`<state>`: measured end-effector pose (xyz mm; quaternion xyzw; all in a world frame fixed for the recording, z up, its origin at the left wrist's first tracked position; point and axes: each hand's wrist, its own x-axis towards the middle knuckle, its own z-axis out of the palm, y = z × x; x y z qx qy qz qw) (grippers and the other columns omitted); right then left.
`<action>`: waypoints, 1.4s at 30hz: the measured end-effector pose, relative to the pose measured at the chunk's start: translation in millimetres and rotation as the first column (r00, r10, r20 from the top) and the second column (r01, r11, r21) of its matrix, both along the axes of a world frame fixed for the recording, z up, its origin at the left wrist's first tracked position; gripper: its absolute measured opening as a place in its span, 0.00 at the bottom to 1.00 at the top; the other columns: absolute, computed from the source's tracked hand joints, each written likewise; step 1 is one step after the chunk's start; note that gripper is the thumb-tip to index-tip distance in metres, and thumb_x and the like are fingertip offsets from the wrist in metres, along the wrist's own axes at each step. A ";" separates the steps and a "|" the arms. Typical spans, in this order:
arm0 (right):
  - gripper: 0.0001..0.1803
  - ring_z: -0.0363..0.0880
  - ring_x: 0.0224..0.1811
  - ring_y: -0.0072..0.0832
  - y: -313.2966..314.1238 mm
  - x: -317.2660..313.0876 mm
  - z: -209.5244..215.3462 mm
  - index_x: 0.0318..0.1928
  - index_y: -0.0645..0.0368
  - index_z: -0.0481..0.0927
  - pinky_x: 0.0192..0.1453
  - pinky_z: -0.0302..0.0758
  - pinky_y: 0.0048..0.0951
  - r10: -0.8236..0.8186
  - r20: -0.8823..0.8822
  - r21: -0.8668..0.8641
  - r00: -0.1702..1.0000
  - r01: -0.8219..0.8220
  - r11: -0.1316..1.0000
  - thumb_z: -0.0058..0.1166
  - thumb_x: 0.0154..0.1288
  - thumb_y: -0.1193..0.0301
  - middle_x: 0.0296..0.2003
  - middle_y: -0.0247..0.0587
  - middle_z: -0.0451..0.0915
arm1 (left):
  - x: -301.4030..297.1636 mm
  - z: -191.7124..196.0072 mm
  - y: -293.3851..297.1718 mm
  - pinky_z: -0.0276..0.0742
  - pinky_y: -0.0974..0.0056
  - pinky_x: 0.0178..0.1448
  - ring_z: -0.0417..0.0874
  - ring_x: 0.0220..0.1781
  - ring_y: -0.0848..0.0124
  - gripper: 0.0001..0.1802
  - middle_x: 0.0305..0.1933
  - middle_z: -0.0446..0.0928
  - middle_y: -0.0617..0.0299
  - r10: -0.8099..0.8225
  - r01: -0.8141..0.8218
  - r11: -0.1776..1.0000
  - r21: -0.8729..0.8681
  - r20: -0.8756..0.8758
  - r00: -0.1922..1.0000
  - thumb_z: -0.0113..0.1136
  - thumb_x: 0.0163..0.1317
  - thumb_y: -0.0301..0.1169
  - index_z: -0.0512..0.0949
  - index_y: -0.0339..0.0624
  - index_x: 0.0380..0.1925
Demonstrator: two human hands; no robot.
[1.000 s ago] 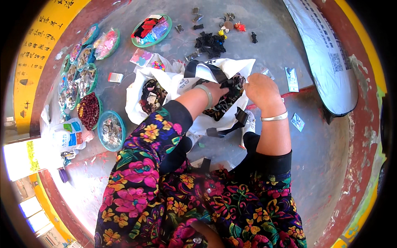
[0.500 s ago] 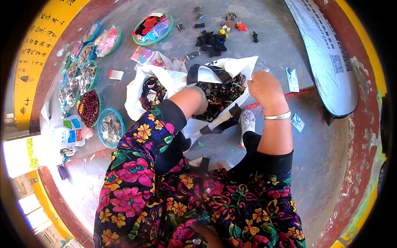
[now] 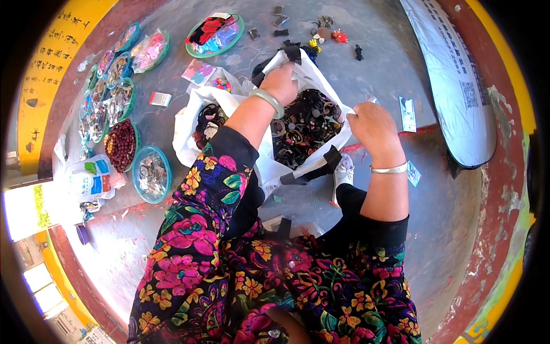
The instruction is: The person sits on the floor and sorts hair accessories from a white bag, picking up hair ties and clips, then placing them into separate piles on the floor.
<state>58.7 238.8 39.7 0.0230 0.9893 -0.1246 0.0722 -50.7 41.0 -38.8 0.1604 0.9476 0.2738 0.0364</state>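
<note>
Daylight's pouring in from the left, the opening (image 3: 22, 215) is blowing out white, and the floor (image 3: 112, 275) is glaring nearby. I'm seeing the wall (image 3: 57, 63) bending, corners going black.

Left hand (image 3: 280, 84) forward, right hand (image 3: 374, 127) curled

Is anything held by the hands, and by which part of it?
The right white bag: the right hand pinches its right rim; the left hand seems to hold its far rim, exact grip hidden.
</note>
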 end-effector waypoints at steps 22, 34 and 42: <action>0.15 0.78 0.39 0.48 -6.5 -1.0 4.1 0.29 0.63 0.80 0.43 0.74 0.43 -0.001 0.050 0.042 0.999 -0.001 0.999 0.45 0.60 0.64 0.33 0.55 0.79 | 43.5 -42.6 75.3 0.57 0.60 0.68 0.58 0.67 0.55 0.32 0.63 0.62 0.48 -0.557 0.588 0.750 -0.301 0.192 0.808 0.51 0.48 0.23 0.63 0.35 0.58; 0.14 0.76 0.37 0.49 5.7 3.0 -3.8 0.28 0.64 0.79 0.42 0.72 0.44 0.047 -0.003 0.016 0.999 -0.047 0.999 0.49 0.57 0.65 0.30 0.55 0.78 | 55.3 -54.4 78.3 0.70 0.53 0.59 0.50 0.70 0.52 0.22 0.65 0.58 0.57 -0.543 0.715 0.551 -0.430 0.465 0.699 0.55 0.52 0.27 0.75 0.44 0.51; 0.13 0.78 0.38 0.48 7.3 4.0 -3.8 0.30 0.62 0.79 0.42 0.74 0.43 0.035 0.008 0.043 0.999 -0.035 0.998 0.48 0.58 0.64 0.32 0.53 0.79 | 61.7 -22.9 54.4 0.73 0.59 0.53 0.76 0.51 0.53 0.16 0.50 0.74 0.48 -0.396 0.639 0.593 -0.490 0.514 0.761 0.56 0.52 0.28 0.79 0.36 0.42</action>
